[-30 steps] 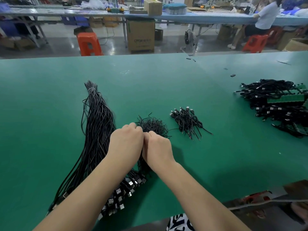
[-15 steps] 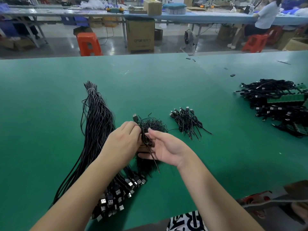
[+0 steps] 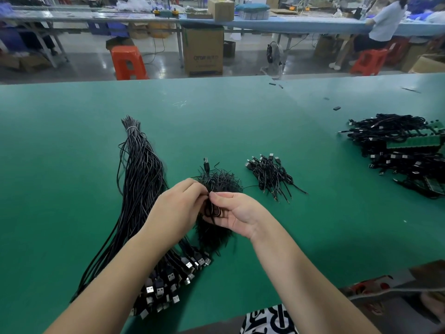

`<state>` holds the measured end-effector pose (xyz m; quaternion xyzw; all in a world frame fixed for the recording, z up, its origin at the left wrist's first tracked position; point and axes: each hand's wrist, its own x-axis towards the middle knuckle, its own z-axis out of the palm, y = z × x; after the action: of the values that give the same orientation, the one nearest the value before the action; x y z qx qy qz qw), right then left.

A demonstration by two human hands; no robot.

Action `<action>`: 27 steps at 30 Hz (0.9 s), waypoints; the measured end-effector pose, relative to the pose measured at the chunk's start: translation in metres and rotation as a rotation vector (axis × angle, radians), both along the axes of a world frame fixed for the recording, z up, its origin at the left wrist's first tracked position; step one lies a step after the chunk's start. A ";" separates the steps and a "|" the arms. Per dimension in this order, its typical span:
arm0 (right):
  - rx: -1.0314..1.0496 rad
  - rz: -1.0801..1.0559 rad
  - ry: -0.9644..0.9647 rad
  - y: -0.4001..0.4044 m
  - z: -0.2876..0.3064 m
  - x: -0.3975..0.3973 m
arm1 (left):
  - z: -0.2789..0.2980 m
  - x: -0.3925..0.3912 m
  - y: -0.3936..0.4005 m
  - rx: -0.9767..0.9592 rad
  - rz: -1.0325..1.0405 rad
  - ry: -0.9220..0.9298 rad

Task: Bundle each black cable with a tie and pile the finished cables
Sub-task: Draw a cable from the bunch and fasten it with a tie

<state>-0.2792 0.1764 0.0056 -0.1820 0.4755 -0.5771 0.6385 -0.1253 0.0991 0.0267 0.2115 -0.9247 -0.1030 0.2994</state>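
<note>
A coiled black cable is pinched between the fingers of the left hand and right hand above the worktop; tying appears underway; next, the tie likely must be twisted closed and the cable laid on the finished pile.

Beyond your green table you have an orange stool, a cardboard box, a floor fan and a seated person

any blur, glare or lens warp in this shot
Head view: wide-angle warp bows the green table's far edge; overhead light glares off the floor behind; the hands and coiled cable are fairly sharp, while the far benches look soft.
</note>
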 end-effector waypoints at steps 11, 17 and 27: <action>0.004 0.076 0.042 0.001 0.005 -0.004 | 0.010 0.003 -0.002 -0.077 -0.033 -0.061; -0.288 -0.100 1.136 0.006 0.003 -0.006 | 0.006 0.004 -0.009 0.387 0.202 0.053; -0.248 -0.063 1.013 0.000 0.014 -0.002 | 0.022 0.010 -0.010 0.556 0.002 0.025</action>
<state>-0.2815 0.1765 0.0197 -0.4981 0.6582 -0.4877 0.2844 -0.1153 0.0889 0.0484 0.2852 -0.8570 -0.3550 0.2412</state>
